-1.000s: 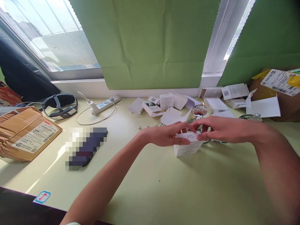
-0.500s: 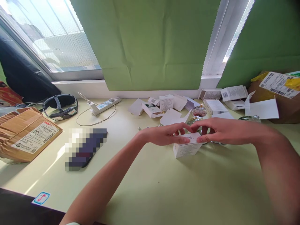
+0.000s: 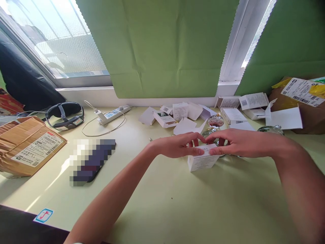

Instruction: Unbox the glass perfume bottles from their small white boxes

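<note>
Left hand and right hand pinch white carton steady on bench | opened boxes at 12 o'clock

Both bare forearms reach forward, converging from the near corners toward the middle. The left hand lies palm down, fingers curled, thumb tucked underneath and pointing right. The right hand mirrors it, palm down, wrist bent a little, fingers arched. The fingertips of the two hands meet, thumb tips almost touching, both pinching closed.
</note>
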### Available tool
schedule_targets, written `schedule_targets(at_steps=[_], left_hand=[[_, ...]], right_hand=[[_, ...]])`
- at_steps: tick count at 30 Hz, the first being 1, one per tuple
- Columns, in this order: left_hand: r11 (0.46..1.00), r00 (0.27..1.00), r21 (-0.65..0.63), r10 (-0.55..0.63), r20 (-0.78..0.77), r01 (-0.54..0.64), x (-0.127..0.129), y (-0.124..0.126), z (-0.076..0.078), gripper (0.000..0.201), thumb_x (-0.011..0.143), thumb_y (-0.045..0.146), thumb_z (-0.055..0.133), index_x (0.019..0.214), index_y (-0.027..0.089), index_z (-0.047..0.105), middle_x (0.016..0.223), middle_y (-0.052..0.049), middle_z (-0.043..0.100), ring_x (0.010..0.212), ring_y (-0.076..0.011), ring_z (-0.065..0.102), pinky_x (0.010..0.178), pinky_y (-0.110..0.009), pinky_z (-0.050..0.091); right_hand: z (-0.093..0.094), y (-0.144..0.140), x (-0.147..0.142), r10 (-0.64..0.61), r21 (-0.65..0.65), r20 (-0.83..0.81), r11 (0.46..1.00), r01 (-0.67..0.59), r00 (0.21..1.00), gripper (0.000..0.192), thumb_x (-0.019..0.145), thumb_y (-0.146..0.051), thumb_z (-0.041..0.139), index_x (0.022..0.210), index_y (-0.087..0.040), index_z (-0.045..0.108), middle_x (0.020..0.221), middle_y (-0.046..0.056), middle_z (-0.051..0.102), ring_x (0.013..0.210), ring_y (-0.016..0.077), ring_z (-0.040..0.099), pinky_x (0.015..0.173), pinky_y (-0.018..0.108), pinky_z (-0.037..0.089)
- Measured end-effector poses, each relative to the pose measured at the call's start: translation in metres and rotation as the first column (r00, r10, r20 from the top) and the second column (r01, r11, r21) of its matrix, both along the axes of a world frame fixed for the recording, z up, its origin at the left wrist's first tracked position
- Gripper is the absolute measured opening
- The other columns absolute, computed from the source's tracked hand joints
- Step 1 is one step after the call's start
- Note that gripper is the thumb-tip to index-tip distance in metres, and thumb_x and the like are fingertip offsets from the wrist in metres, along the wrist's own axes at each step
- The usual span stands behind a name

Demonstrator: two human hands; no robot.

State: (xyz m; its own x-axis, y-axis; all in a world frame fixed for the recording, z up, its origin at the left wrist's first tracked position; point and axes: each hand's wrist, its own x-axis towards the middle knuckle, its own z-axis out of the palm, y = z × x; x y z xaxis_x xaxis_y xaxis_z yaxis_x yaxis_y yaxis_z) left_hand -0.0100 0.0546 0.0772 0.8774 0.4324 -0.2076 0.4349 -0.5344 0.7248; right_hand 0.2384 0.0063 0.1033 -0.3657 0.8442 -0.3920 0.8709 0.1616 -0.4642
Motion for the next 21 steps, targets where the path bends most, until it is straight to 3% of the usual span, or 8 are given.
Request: schedule_targets(at_steps=[21], left_hand=[[1.000, 1.000, -0.016, 0.010, -0.021, -0.010, 0.0020, -0.0011, -0.0009, 0.048, 0.096, 0.055, 0.049, 0.136, 0.029, 0.048, 0.128, -0.007, 0.058, 0.112, -0.0212, 0.055, 0.086, -0.032, 0.046]], right_hand=[[0.0002, 0.0020, -0.0037, -0.015, -0.067, -0.003, 0.998, 0.015, 1.000, 0.076, 0.081, -0.076, 0.056, 0.141, -0.029, 0.058, 0.142, 0.007, 0.061, 0.123, 0.0338, 0.059, 0.089, 0.039, 0.052]])
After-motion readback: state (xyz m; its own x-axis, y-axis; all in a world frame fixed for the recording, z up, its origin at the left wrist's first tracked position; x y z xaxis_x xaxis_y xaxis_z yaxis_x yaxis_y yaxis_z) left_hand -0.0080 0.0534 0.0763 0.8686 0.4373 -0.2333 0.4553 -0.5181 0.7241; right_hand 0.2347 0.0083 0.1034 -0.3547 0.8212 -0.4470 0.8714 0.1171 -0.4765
